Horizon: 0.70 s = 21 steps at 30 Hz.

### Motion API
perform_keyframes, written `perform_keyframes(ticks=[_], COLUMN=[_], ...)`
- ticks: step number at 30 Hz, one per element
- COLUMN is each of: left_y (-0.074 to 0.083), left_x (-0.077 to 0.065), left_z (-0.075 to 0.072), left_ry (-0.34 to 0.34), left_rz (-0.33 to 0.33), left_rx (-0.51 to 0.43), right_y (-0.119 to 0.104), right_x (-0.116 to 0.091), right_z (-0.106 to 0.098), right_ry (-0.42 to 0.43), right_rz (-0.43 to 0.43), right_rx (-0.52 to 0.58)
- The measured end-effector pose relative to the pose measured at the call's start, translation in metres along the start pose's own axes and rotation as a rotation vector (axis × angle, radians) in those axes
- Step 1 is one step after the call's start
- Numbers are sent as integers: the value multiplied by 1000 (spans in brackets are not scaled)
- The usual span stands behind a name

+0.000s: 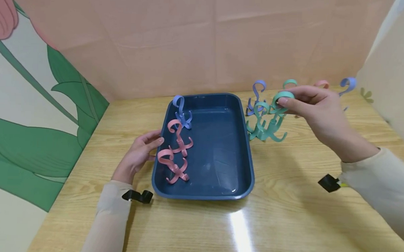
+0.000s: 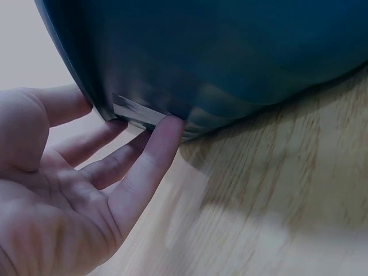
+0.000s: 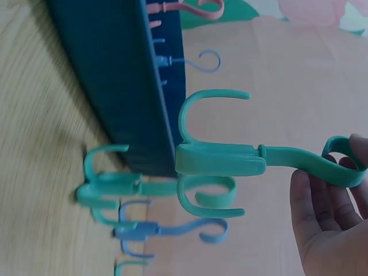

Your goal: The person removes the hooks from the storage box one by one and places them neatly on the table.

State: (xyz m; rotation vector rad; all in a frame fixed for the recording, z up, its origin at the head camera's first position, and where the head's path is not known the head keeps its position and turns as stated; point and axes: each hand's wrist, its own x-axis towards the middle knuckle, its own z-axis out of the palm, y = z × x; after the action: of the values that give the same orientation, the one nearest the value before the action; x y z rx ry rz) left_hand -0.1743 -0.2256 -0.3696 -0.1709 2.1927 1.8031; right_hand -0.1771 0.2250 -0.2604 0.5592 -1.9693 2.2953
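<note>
My right hand (image 1: 322, 115) pinches a green multi-prong hook (image 3: 221, 160) by its curled top. Its prongs hang above the table, just right of the blue tray (image 1: 217, 156). Against the tray's left side, my left hand (image 1: 139, 153) grips the rim, thumb on top and fingers along the outer wall. Inside, along that left side, stand a blue hook (image 1: 186, 122), a pink hook (image 1: 180, 142) and a second pink hook (image 1: 178, 171). Another green hook (image 3: 109, 190) stands on the table beside the tray's right wall, partly overlapped by the held one in the head view.
Behind my right hand, more hooks stand on the wooden table (image 1: 198, 229): a blue one (image 1: 256, 91), a green one (image 1: 290, 82), a pink one (image 1: 322, 83) and another blue one (image 1: 348, 84). A peach-coloured backdrop (image 1: 164, 47) rises behind the table.
</note>
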Motion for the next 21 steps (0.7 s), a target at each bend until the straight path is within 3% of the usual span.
perform_keyframes(ticks=[12, 21], left_y=[0, -1], left_x=[1, 1], left_z=[-2, -2], left_ry=[3, 3], left_rz=[0, 3], left_rx=[-1, -6], right_y=[19, 38], right_x=[-1, 3], right_z=[-37, -56], right_ry=[31, 87], right_rz=[6, 142], right_rx=[71, -103])
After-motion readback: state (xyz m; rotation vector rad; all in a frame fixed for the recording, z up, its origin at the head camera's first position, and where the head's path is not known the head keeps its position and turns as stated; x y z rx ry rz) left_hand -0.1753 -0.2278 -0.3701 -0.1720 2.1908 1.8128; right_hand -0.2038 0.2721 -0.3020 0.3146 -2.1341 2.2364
